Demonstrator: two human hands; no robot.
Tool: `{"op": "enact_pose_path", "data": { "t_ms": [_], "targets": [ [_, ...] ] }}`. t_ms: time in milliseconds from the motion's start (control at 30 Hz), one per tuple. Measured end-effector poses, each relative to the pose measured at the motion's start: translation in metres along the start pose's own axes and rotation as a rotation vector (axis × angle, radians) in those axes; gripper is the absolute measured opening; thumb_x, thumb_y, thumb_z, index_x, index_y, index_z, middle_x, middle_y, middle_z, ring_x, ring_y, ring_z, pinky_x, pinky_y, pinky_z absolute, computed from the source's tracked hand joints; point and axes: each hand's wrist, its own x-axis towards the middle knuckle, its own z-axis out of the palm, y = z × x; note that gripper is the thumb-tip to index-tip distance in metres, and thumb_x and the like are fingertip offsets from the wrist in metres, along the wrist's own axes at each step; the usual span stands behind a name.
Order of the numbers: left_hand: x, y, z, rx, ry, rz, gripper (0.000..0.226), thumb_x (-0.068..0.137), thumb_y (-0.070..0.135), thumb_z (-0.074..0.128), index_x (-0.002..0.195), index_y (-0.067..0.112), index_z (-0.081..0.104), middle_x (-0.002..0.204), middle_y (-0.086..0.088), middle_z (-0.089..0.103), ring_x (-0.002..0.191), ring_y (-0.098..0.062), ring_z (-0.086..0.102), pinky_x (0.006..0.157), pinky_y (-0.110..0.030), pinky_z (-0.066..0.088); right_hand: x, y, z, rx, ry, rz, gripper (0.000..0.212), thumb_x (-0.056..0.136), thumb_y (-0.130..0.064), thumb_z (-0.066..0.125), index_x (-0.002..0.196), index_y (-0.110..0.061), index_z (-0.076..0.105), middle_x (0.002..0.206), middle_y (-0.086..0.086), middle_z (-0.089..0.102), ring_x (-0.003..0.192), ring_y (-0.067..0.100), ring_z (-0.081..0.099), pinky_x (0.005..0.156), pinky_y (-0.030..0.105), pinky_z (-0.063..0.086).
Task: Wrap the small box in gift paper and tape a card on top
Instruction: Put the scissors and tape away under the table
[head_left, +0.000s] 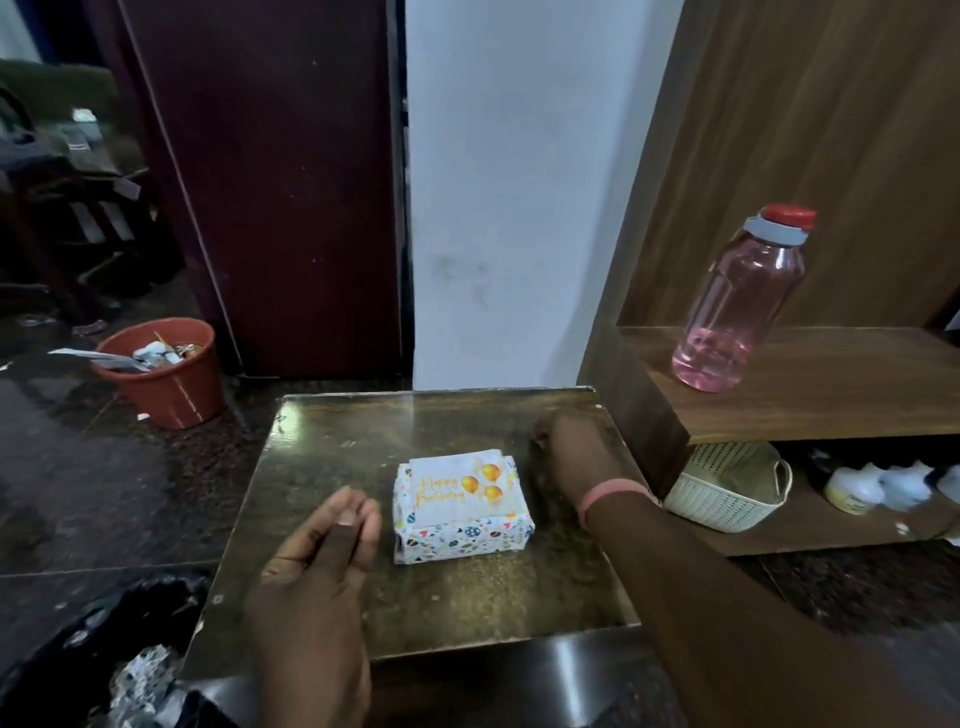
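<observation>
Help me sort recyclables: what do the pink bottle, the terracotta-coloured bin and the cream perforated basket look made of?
The pink bottle with a red cap looks like clear tinted plastic: see-through. The terracotta-coloured bin seems glossy moulded plastic, with shiny streaks. The cream perforated basket is probably matte plastic with moulded holes.

A pink translucent plastic bottle with a red cap (737, 306) stands on a brown wooden shelf (831, 384); beneath it sits a cream perforated plastic basket (727, 488). A terracotta-coloured plastic bin (166, 374) full of scraps stands on the dark floor beside a maroon door (270, 182).
</observation>
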Motion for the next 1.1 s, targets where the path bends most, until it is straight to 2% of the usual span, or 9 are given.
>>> {"op": "enact_pose_path", "data": {
  "t_ms": [167, 333, 433, 567, 667, 800, 867, 1000, 1100],
  "targets": [
    [0.026, -0.001, -0.026, 0.251, -0.030, -0.033, 0.024, 0.098, -0.005, 0.059, 0.120, 0.000, 0.068, 0.110, -0.017, 0.074, 0.091, -0.018, 0.076, 0.075, -0.016, 0.060, -0.034, -0.016, 0.002, 0.464, 0.115, 0.198, 0.023, 0.092, -0.008, 0.059, 0.089, -0.021, 0.078, 0.093, -0.006, 0.077, 0.091, 0.013, 0.070, 0.086, 0.029, 0.056],
    [0.023, -0.017, -0.026, 0.499, -0.160, -0.078, 0.034, 0.098, -0.013, 0.054, 0.109, 0.012, 0.074, 0.099, -0.015, 0.076, 0.085, -0.021, 0.072, 0.070, -0.016, 0.060, -0.095, -0.044, -0.013, 0.828, -0.198, 0.260, 0.039, 0.092, 0.004, 0.052, 0.091, -0.021, 0.081, 0.077, -0.010, 0.078, 0.054, -0.006, 0.063, 0.049, 0.016, 0.047],
    [0.020, -0.017, -0.026, 0.624, -0.191, -0.062, 0.045, 0.098, -0.014, 0.054, 0.088, 0.022, 0.079, 0.088, -0.008, 0.080, 0.076, -0.011, 0.077, 0.074, -0.019, 0.061, -0.117, -0.048, -0.012, 0.912, -0.171, 0.237, 0.056, 0.086, 0.014, 0.043, 0.102, -0.024, 0.080, 0.094, -0.008, 0.080, 0.077, -0.002, 0.072, 0.062, 0.019, 0.055],
    [-0.005, -0.018, -0.012, 0.717, -0.273, -0.011, 0.034, 0.096, -0.014, 0.057, 0.102, 0.010, 0.080, 0.075, 0.005, 0.079, 0.073, -0.004, 0.076, 0.064, -0.010, 0.054, -0.141, -0.030, -0.028, 0.976, 0.048, 0.223, 0.053, 0.091, 0.011, 0.054, 0.110, -0.034, 0.075, 0.097, -0.016, 0.078, 0.088, -0.014, 0.068, 0.068, 0.007, 0.050],
    [-0.024, -0.028, -0.001, 0.808, -0.345, 0.082, 0.050, 0.095, -0.015, 0.056, 0.102, 0.028, 0.080, 0.087, 0.012, 0.080, 0.082, -0.001, 0.076, 0.067, -0.007, 0.050, -0.161, -0.016, -0.033, 0.991, 0.184, 0.145, 0.043, 0.099, 0.000, 0.055, 0.114, -0.035, 0.076, 0.106, -0.023, 0.076, 0.102, -0.015, 0.064, 0.081, 0.010, 0.050],
    [-0.019, -0.033, -0.002, 0.846, -0.304, 0.142, 0.054, 0.097, -0.011, 0.057, 0.099, 0.039, 0.078, 0.088, 0.022, 0.078, 0.085, 0.001, 0.075, 0.079, -0.022, 0.058, -0.158, -0.016, -0.019, 1.003, 0.235, 0.177, 0.043, 0.100, 0.000, 0.056, 0.127, -0.029, 0.071, 0.116, -0.022, 0.072, 0.105, -0.021, 0.059, 0.081, 0.000, 0.044],
    [-0.016, -0.030, -0.003, 0.835, -0.285, 0.128, 0.044, 0.098, -0.006, 0.057, 0.105, 0.031, 0.080, 0.088, 0.019, 0.079, 0.086, -0.001, 0.076, 0.085, -0.030, 0.060, -0.150, -0.019, -0.010, 0.992, 0.258, 0.208, 0.038, 0.102, -0.005, 0.056, 0.132, -0.025, 0.069, 0.122, -0.019, 0.070, 0.112, -0.013, 0.060, 0.091, 0.006, 0.047],
    [-0.008, -0.025, -0.011, 0.852, -0.278, 0.092, 0.038, 0.098, -0.006, 0.059, 0.106, 0.025, 0.080, 0.086, 0.016, 0.079, 0.085, -0.002, 0.076, 0.079, -0.020, 0.058, -0.136, -0.023, 0.007, 1.017, 0.228, 0.286, 0.031, 0.100, -0.005, 0.058, 0.111, -0.029, 0.075, 0.110, -0.008, 0.077, 0.105, 0.010, 0.070, 0.099, 0.045, 0.056],
    [0.007, -0.018, -0.019, 0.711, -0.163, 0.029, 0.027, 0.097, -0.008, 0.061, 0.110, 0.009, 0.077, 0.086, 0.006, 0.079, 0.086, -0.011, 0.076, 0.082, -0.026, 0.061, -0.145, -0.033, -0.006, 0.897, 0.363, 0.235, 0.028, 0.097, -0.006, 0.063, 0.092, -0.031, 0.074, 0.095, -0.009, 0.077, 0.096, 0.014, 0.072, 0.092, 0.044, 0.058]
  ]
}}
